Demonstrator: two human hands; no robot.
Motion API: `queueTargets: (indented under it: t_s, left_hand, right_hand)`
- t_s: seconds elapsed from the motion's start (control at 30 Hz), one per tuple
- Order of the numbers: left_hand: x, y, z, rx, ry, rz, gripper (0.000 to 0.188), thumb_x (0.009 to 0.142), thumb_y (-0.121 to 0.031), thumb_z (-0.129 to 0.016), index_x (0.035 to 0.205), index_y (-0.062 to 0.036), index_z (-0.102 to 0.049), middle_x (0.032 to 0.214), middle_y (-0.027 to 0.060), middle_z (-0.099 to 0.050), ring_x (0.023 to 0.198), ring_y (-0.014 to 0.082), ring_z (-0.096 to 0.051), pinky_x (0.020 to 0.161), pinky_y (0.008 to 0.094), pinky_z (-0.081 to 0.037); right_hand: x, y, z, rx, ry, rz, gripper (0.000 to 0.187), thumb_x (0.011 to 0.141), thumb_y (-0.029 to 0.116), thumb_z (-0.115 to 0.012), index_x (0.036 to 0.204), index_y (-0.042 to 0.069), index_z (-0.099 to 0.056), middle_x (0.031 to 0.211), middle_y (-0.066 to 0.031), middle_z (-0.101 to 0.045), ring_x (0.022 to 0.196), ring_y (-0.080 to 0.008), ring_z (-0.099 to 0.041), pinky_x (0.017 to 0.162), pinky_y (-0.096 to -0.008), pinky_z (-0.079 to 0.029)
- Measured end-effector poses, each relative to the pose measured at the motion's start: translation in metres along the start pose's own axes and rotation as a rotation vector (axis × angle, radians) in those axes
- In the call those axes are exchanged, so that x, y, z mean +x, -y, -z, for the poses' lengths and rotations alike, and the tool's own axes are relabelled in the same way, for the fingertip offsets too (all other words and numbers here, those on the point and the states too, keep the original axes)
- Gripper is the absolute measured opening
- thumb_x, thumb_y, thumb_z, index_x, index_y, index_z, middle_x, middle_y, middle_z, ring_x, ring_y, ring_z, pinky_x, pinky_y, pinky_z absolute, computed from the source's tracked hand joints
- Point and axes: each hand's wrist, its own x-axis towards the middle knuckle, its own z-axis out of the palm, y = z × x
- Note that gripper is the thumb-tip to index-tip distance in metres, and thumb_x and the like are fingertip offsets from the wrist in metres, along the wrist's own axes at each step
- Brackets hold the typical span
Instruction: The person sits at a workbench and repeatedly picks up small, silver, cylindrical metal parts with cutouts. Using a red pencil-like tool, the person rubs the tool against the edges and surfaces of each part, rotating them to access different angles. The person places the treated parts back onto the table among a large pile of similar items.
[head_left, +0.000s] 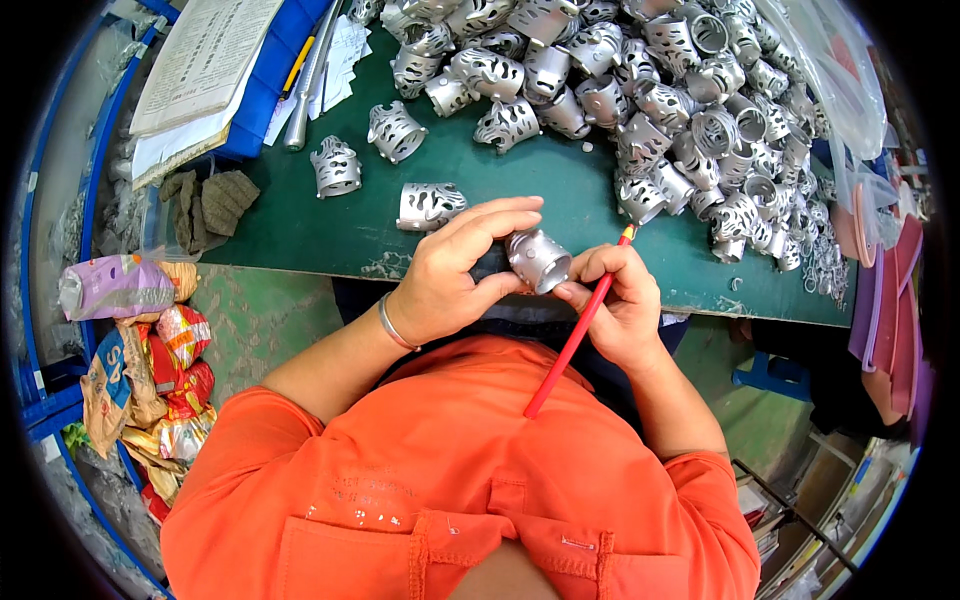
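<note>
My left hand (447, 262) grips a short silver metal sleeve (540, 261) between thumb and fingers, above the near edge of the green table, with its open end tilted towards my right hand. My right hand (622, 300) is closed around a slim red pencil-like stick (570, 358). The stick's yellowish tip points up and away, and its other end reaches back over my orange shirt. The right thumb and a fingertip are at the sleeve's lower rim. Just beyond my left hand lies a cut-out metal sleeve (430, 206) on its side.
A large heap of similar silver sleeves (655, 110) covers the table's far middle and right. Two more sleeves stand at left, near a metal rod (308, 85) and a blue holder with papers (205, 70). Grey stone-like pieces (227, 200) sit at the left edge; clear plastic bags hang at right.
</note>
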Motion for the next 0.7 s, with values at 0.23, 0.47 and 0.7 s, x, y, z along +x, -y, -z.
queueTargets:
  t_s: [0.23,0.47,0.7]
  left_hand:
    - [0.001,-0.007,-0.005,-0.699,-0.037,0.322,0.059,0.076,0.009,-0.064,0.130,0.0045,-0.041,0.132,0.0167,-0.045,0.114,0.0253,-0.053,0.090,0.0346,-0.050]
    - [0.020,-0.023,-0.004,-0.943,-0.151,0.216,0.068,0.070,-0.001,-0.075,0.130,-0.0009,-0.043,0.131,0.0160,-0.046,0.112,0.0233,-0.053,0.095,0.0357,-0.045]
    - [0.030,-0.040,0.000,-0.989,-0.217,0.288,0.073,0.064,0.001,-0.078,0.129,-0.0014,-0.045,0.124,0.0116,-0.052,0.109,0.0205,-0.054,0.093,0.0343,-0.046]
  right_hand:
    - [0.014,0.013,-0.008,0.062,-0.110,0.191,0.027,0.072,-0.009,-0.071,0.078,0.003,-0.047,0.074,-0.0097,-0.059,0.066,-0.0162,-0.055,0.059,-0.0270,-0.045]
    - [0.030,0.034,-0.015,0.012,-0.154,0.345,0.028,0.073,-0.007,-0.070,0.083,0.003,-0.047,0.076,-0.0100,-0.060,0.071,-0.0191,-0.056,0.066,-0.0297,-0.046]
    - [0.029,0.050,-0.010,0.093,-0.238,0.341,0.035,0.095,0.018,-0.045,0.121,-0.005,-0.046,0.087,-0.0125,-0.059,0.074,-0.0159,-0.054,0.070,-0.0293,-0.045]
